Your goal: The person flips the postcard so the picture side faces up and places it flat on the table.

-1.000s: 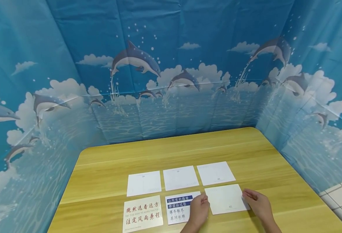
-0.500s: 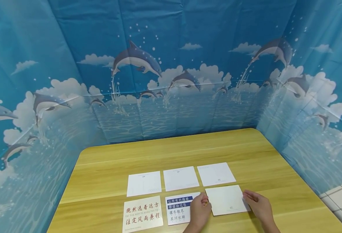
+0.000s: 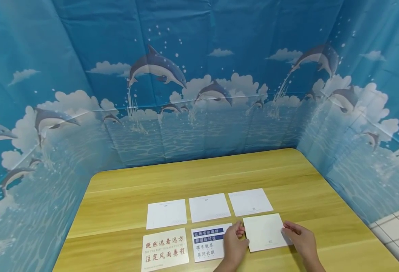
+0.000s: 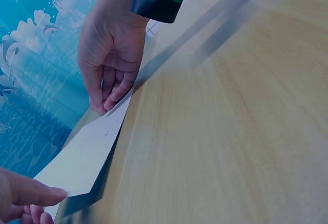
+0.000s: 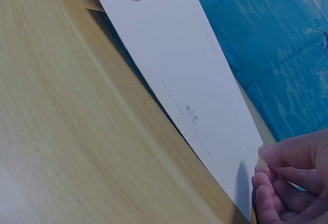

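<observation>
A white postcard [image 3: 267,232], blank side with small print showing, is held between the two hands. My left hand [image 3: 233,243] pinches its left edge, thumb on top and fingers curled below. At the right edge, my right hand [image 3: 301,241] pinches the card between thumb and fingers. In the right wrist view, a dark shadow runs under the postcard [image 5: 174,70], so part of it is off the table. Beside the left hand lies a postcard with blue bands and Chinese writing [image 3: 206,245], its right side partly covered by that hand.
A postcard with red Chinese writing [image 3: 165,249] lies at the front left of the wooden table [image 3: 321,204]. Behind, three white cards form a row: left [image 3: 167,214], middle [image 3: 209,207], right [image 3: 250,202]. A dolphin-print curtain [image 3: 199,132] stands around the table's far edge.
The postcard's left edge has shifted slightly right and seems raised a little. My left thumb now laps over that edge. The right hand and the other cards stay nearly as they were.
</observation>
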Demonstrator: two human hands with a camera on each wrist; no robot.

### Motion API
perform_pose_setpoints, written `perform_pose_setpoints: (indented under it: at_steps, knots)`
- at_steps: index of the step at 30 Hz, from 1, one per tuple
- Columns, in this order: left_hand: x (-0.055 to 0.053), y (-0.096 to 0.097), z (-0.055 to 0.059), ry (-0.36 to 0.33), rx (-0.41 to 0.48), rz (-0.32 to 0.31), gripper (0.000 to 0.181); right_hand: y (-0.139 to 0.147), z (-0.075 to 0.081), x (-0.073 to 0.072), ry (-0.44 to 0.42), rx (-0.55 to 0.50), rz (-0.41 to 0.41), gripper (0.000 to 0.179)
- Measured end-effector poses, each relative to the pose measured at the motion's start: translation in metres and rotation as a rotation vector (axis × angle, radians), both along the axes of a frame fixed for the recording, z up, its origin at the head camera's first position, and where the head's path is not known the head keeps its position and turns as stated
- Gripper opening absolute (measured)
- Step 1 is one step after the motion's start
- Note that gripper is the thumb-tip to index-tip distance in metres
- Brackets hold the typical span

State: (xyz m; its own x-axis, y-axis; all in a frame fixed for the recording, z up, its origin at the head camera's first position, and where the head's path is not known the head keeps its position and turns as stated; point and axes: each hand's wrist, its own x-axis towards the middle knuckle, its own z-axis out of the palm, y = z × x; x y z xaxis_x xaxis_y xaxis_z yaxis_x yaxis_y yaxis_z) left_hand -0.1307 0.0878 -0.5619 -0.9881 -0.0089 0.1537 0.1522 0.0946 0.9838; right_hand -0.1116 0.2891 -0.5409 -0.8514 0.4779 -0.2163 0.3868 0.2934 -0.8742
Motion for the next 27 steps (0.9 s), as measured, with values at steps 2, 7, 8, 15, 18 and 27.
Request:
perform_pose_setpoints:
  at_steps: [2, 7, 8, 15, 18, 27]
  knots:
    - [0.0, 0.0, 0.0, 0.024, 0.005, 0.001, 0.05, 0.0, 0.0, 0.0, 0.007, -0.013, -0.012, 0.048]
    - [0.001, -0.001, 0.003, 0.112, -0.045, 0.028, 0.049, -0.002, 0.001, -0.003, 0.015, -0.016, -0.056, 0.05]
    - [0.001, -0.001, 0.004, 0.123, -0.058, 0.033, 0.049, -0.002, 0.001, -0.003, 0.024, -0.004, -0.058, 0.05]
    - [0.001, -0.001, 0.002, 0.239, -0.097, 0.021, 0.043, -0.003, 0.003, -0.005, 0.06, 0.08, -0.075, 0.046]
    - [-0.001, -0.002, 0.0, 0.308, -0.156, 0.022, 0.038, -0.003, 0.003, -0.005, 0.06, 0.088, -0.072, 0.045]
    - [-0.006, -0.003, 0.003, 0.313, -0.303, 0.01, 0.019, -0.002, 0.011, -0.001, 0.056, 0.07, -0.012, 0.046]
